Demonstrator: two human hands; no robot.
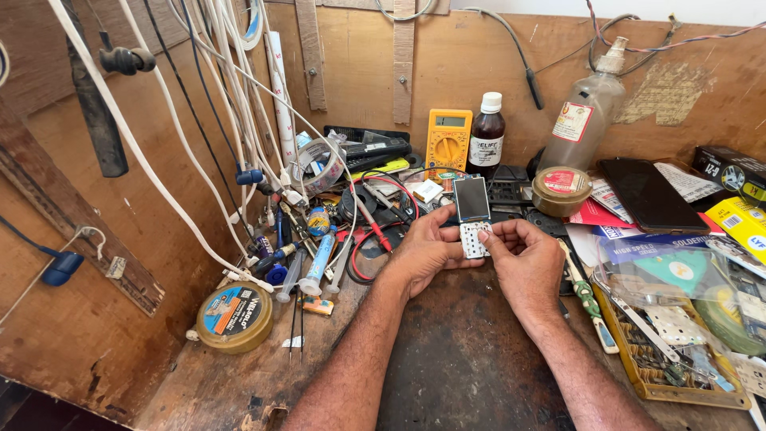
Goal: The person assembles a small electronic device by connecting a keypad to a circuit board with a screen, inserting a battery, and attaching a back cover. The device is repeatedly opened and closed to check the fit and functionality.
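both hands meet over the dark workbench [463, 359], sharing one small keypad phone [472, 215] with its screen up and white keypad toward the person. the left hand [427, 251] closes its fingers round the phone's left edge, thumb lying along the side; the right hand [523, 255] pinches the lower right of the keypad between thumb and curled fingers. just behind the phone stand a yellow multimeter [448, 140] and a brown bottle [487, 136] (white cap on). a round solder tin [235, 317] sits well to the left, and a green-handled screwdriver [589, 299] lies just beside the right wrist.
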